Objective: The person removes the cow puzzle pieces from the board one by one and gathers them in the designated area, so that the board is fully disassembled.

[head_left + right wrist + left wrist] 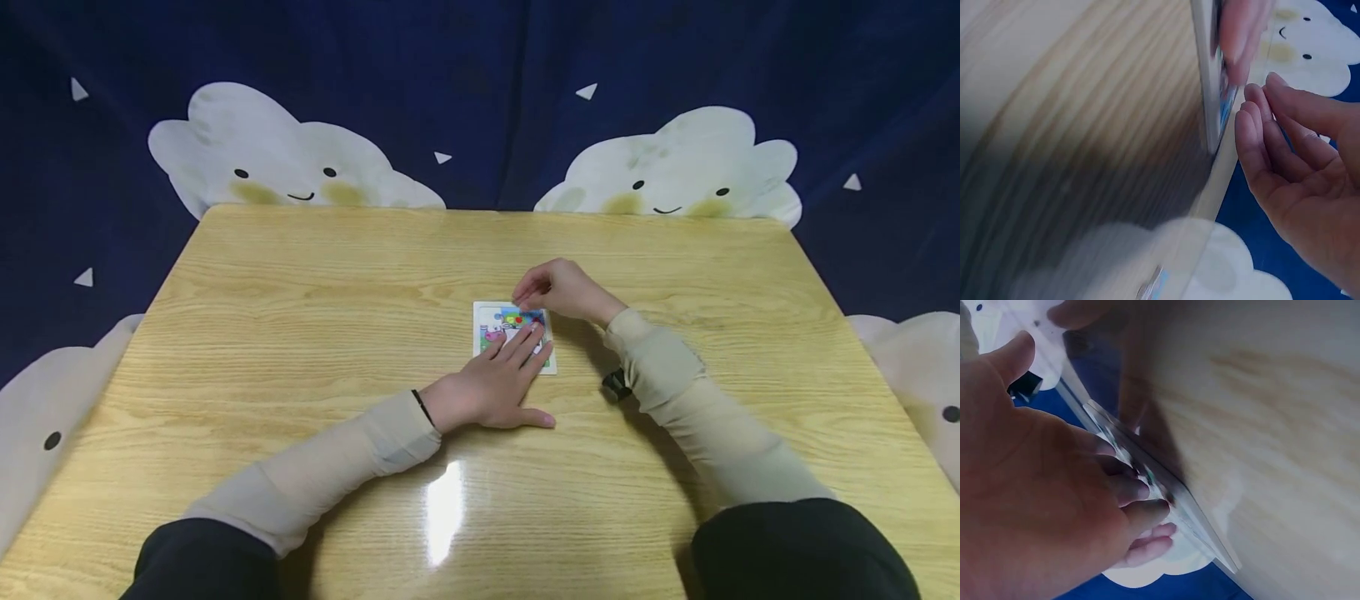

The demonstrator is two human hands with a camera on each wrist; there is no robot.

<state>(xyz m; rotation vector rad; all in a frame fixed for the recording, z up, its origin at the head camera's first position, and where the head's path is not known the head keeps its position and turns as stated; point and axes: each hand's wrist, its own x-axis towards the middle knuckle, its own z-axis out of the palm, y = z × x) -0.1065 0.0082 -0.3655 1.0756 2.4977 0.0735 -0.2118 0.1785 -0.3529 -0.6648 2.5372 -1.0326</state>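
Observation:
A small square picture board (487,320) with a white border and a colourful cartoon print lies on the table, partly covered by my left hand (501,390). That hand's fingers are spread and straight, resting on the picture, with the thumb out to the side over the wood. Just past the board's far right corner hovers my right hand (564,292), its fingers loosely bent. The right wrist view shows nothing between the thumb and fingers of the right hand (1310,169). Seen edge-on in the left wrist view, the board (1200,528) looks thin and stiff.
The light wooden table (315,308) has a glare spot near its front. Behind it hangs a dark blue cloth (480,75) printed with smiling white clouds. A small black device (617,386) sits under the right wrist.

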